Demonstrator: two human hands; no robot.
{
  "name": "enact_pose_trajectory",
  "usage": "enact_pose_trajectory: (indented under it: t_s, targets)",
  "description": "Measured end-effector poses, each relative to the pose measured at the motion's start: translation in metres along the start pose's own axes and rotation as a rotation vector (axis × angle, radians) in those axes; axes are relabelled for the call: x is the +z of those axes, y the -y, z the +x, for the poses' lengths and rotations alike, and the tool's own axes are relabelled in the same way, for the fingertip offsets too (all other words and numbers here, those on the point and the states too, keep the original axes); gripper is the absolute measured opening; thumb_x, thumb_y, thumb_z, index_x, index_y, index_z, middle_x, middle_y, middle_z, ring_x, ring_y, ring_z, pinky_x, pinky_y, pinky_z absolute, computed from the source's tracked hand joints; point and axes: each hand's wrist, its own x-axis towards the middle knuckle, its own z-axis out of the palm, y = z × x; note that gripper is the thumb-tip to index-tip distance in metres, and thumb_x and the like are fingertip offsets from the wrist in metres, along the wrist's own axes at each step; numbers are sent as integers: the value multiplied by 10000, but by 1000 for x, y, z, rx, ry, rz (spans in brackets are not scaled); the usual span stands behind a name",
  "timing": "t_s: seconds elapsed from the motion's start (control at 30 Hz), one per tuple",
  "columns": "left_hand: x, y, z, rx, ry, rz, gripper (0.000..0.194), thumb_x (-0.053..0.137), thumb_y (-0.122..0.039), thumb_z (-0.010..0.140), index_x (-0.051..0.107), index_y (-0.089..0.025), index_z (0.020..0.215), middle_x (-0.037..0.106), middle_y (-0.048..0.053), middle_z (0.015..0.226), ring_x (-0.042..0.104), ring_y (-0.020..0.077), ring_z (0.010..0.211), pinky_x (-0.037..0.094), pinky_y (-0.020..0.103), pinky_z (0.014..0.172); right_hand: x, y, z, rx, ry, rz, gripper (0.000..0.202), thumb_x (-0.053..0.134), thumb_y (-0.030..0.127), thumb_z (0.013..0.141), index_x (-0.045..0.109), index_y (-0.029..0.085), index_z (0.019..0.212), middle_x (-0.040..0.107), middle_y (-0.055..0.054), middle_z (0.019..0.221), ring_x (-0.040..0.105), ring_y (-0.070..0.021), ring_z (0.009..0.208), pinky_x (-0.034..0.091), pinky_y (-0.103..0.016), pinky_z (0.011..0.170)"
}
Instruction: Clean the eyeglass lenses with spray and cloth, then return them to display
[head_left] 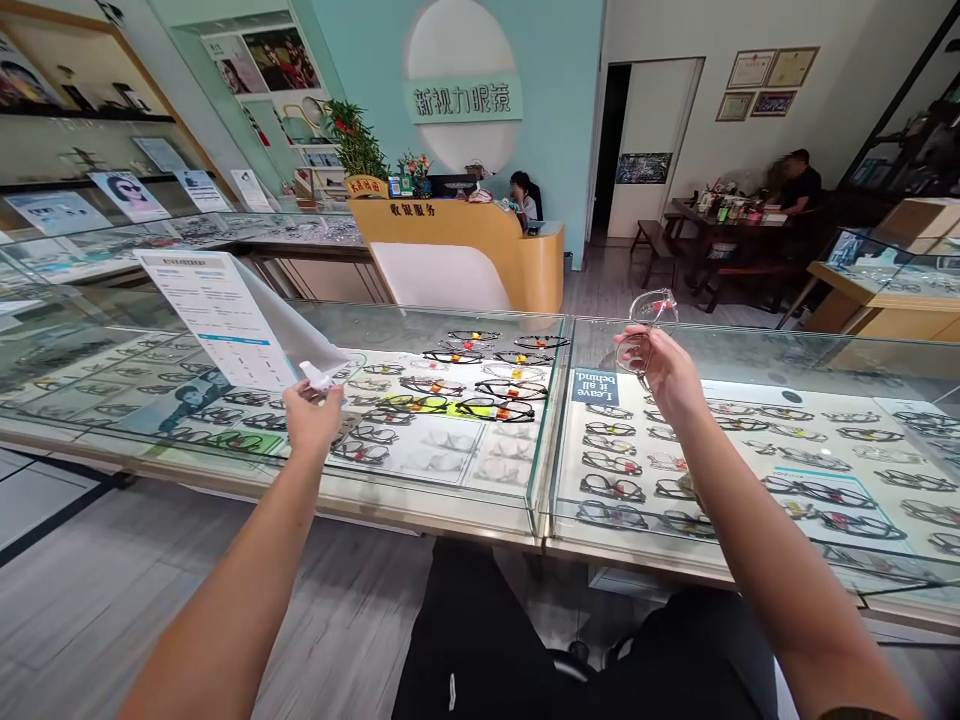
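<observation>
In the head view, the person's right hand (675, 378) held a pair of glasses (652, 309) up over the right-hand glass display case (720, 355), its thumb and fingers closed on the lower part of the frame. The glasses had a thin rim that looked clear to pale grey, with rounded, see-through lenses; they were turned on a slant, one lens above the other, and a small red patch showed at the upper lens. The lower lens was partly covered by the fingers, and how the temples were set could not be told. The left hand (313, 420) gripped a small white bottle-like item (318, 377) between thumb and fingers. It was plain and smooth, with a narrow end pointing up and to the left; its lower part was hidden in the grip. It sat just beside the lower right corner of a white printed stand-up sign (217, 315), above the left-hand glass display case (450, 515). Many frames lay in rows in both cases, some with red or yellow tags, and a dark blue card (596, 387) reading "Leave it all behind." lay below and to the left of the raised glasses.
</observation>
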Motion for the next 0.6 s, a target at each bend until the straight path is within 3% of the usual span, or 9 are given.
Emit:
enact_pose_trajectory:
  t_s: [0.07,0.13,0.2,0.3,0.37,0.47,0.6]
  targets:
    - [-4,-11,-15,-77,-107,27,425,717,-240,900,372,-203,1146,583,189,1374,583,310,1303,443,504,1159,-2,1,1,-8,-4,3,357,613,537,990,752,272,1186,794,-81,1257,711,-225,934,541,-377,812]
    - [-7,-29,-37,-48,-202,44,500,728,-218,891,390,-188,1259,482,233,1564,457,360,1500,303,558,1270,-4,3,1,-22,-2,21,338,615,528,993,762,284,1176,797,-69,1252,713,-222,929,543,-380,823]
    - [-8,-56,-63,87,-255,39,567,726,-180,860,416,-200,1334,471,200,1623,393,370,1573,223,578,1302,-6,5,3,-39,-6,32,332,623,533,989,768,292,1165,800,-64,1245,712,-224,923,547,-388,833]
    - [-3,-107,-108,347,-236,-34,543,690,-213,865,458,-203,1356,491,178,1633,433,345,1560,235,554,1295,-11,8,5,-56,-33,24,354,650,566,965,771,293,1155,804,-63,1232,706,-227,919,556,-387,833]
    - [4,-144,-140,519,-161,-102,460,676,-281,894,512,-179,1311,575,198,1532,519,340,1477,298,516,1258,-17,10,9,-68,-50,30,371,675,580,951,782,285,1148,810,-59,1207,701,-216,912,557,-368,834]
    - [16,-199,-194,687,49,-175,241,651,-334,966,627,-193,1160,665,164,1385,584,338,1371,353,490,1155,-30,14,14,-83,-65,18,355,695,560,949,804,277,1134,820,-47,1157,692,-189,888,543,-330,815]
    - [43,-264,-272,864,456,-303,117,599,-308,1011,671,-217,997,753,72,1166,666,262,1204,350,440,1017,-57,14,19,-104,-99,-142,303,701,508,950,819,283,1115,827,-33,1130,677,-176,866,522,-308,765]
